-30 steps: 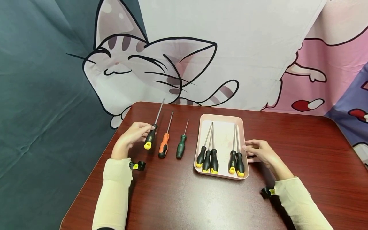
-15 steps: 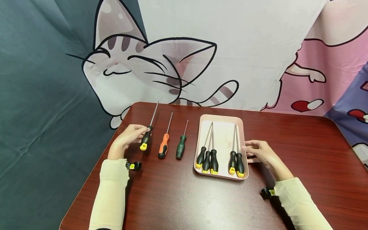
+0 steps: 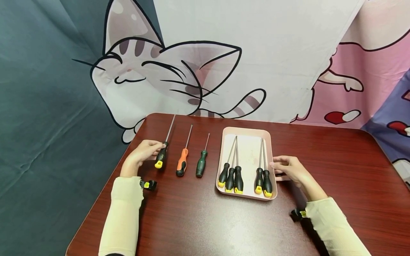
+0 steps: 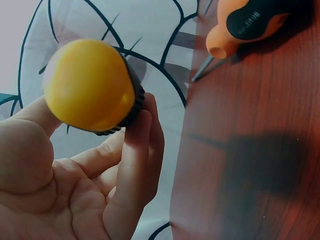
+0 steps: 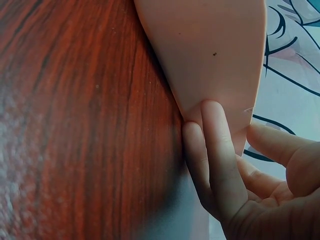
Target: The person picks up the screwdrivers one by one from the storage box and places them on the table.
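My left hand [image 3: 145,152] pinches the handle of a black screwdriver [image 3: 161,154] with a yellow end, its shaft pointing to the table's back edge. In the left wrist view the yellow end [image 4: 90,85] faces the camera, with thumb and fingers around the handle. I cannot tell whether the screwdriver touches the table. An orange-and-black screwdriver [image 3: 182,161] lies to its right, then a green one [image 3: 201,163]. My right hand [image 3: 290,169] rests against the right side of a pink tray [image 3: 246,131]; straight fingers [image 5: 222,150] touch its outer wall, the thumb its rim.
Inside the tray lie black-and-yellow screwdrivers, three on the left [image 3: 231,177] and two on the right [image 3: 263,182], all shafts pointing back. A printed cloth [image 3: 192,71] hangs behind the brown table [image 3: 192,220].
My left hand has moved left and slightly nearer with the black screwdriver, away from the orange one; the last half second shows little motion. My right hand and the tray have stayed put.
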`<state>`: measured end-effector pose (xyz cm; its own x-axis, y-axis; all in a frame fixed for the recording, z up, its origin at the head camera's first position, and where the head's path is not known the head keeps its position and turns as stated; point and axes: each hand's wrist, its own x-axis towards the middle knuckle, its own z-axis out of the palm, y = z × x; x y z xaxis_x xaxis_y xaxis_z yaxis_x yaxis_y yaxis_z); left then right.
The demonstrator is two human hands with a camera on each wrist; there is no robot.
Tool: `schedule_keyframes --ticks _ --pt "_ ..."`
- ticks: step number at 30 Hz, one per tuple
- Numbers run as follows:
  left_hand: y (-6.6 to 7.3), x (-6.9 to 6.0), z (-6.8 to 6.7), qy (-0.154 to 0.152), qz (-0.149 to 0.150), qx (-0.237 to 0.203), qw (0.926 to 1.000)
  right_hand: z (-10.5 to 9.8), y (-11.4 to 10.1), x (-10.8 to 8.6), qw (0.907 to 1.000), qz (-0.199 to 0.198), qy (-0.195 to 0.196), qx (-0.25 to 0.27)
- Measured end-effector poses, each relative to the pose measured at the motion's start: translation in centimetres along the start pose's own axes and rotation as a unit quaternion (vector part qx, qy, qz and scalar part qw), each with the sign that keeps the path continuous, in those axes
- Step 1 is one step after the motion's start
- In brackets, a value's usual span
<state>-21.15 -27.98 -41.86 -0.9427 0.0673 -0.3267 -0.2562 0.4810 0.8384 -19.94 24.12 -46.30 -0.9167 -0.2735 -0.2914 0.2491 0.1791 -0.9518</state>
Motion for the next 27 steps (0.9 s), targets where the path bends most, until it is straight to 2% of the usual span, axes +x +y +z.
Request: schedule_keyframes --ticks 11,20,27 --pt "-1.2 1.1 0.3 0.004 -0.01 0.007 0.9999 -0.1 0.1 0.0 1.0 -0.001 0.002 0.001" --pt "-1.9 2.2 0.7 0.012 -0.039 -0.005 0.9991 0.1 0.0 0.0 1.0 -0.005 -0.002 0.008" --pt "-2.1 2.4 0.7 0.006 -0.042 0.0 0.9991 -0.2 0.4 0.1 0.9999 -0.012 0.001 0.002"
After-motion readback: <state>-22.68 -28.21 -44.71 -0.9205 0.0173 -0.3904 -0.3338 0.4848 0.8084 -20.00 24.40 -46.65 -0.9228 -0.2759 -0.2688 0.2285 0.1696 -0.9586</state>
